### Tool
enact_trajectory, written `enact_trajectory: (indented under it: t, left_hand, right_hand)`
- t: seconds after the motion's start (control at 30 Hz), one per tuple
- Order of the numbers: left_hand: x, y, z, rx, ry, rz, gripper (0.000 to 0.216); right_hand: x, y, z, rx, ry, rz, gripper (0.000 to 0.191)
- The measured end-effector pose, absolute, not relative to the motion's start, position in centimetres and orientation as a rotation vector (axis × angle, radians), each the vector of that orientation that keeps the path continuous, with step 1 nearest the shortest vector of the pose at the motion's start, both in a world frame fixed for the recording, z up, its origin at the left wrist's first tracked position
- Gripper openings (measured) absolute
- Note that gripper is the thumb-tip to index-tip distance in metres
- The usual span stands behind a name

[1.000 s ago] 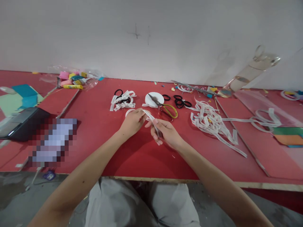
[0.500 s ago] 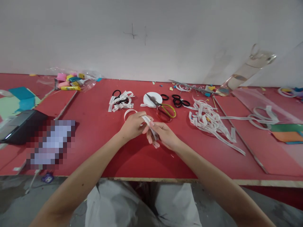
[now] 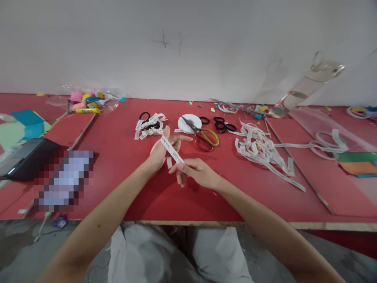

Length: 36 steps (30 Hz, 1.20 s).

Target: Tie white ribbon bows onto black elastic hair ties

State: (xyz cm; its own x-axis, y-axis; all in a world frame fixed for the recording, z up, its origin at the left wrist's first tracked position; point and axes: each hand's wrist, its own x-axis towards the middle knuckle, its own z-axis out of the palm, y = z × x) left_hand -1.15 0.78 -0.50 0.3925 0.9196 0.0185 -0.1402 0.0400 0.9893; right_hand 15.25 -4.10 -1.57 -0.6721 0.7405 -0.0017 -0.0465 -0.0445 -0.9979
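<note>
The right hand (image 3: 196,173) pinches a printed white ribbon (image 3: 172,149) between thumb and fingers. The ribbon runs up and leftward, lying across the thumb side of the left hand (image 3: 160,151); the words "FOR YOU" and "BEST" can be read on it. The left thumb points up and the forefinger reaches out to the right, the two apart; whether its other fingers grip the ribbon cannot be told. A short ribbon end hangs below the left fingers.

Both hands are above the middle of a red table (image 3: 112,188), between its near and far edges. Just beyond them, toward the far edge, scissors (image 3: 209,137) with one yellow and one red handle loop rest their blades on a white spool (image 3: 193,118). To the left lies a tangle of printed ribbon bows (image 3: 157,122) with black bands among them; to the right of the spool lie more black bands (image 3: 222,125).

Farther right is a heap of loose ribbon (image 3: 259,145), one strand trailing toward the near edge. At the far edge on the right, a clear bottle (image 3: 308,86) stands, appearing tilted. Green and orange sheets (image 3: 357,168) lie on the right part of the table.

On the left part, a pixelated flat device (image 3: 66,175) lies near the near edge beside a black case (image 3: 32,159). A clear bag of colourful items (image 3: 91,100) lies by the far edge.
</note>
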Motion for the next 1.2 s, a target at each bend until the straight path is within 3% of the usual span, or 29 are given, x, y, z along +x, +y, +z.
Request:
enact_trajectory:
  t: [0.23,0.57,0.73,0.97,1.2]
  left_hand:
    - [-2.2,1.1,0.6,1.080,0.635,0.837,0.080]
    - [-2.6,1.0,0.0,1.288,0.689,0.967,0.053]
    - [-2.9,1.4,-0.9,1.477,0.827,1.094,0.034]
    - [-2.9,1.5,-0.5,1.640,0.836,1.022,0.029]
    - [-2.3,1.3,-1.2,2.345,1.092,1.038,0.016]
  right_hand:
    - [15.8,-3.4,-1.6,-0.950,-1.755,1.429,0.049]
    - [17.5,-2.4,-1.5,-1.034,-1.798,1.142,0.048]
    - [18.2,-2.2,-1.5,-0.996,-1.780,1.129,0.044]
    - [18.3,-2.2,-2.2,-0.842,-1.595,1.244,0.035]
    - [17.8,-2.3,-1.6,-0.781,-1.480,1.310,0.031]
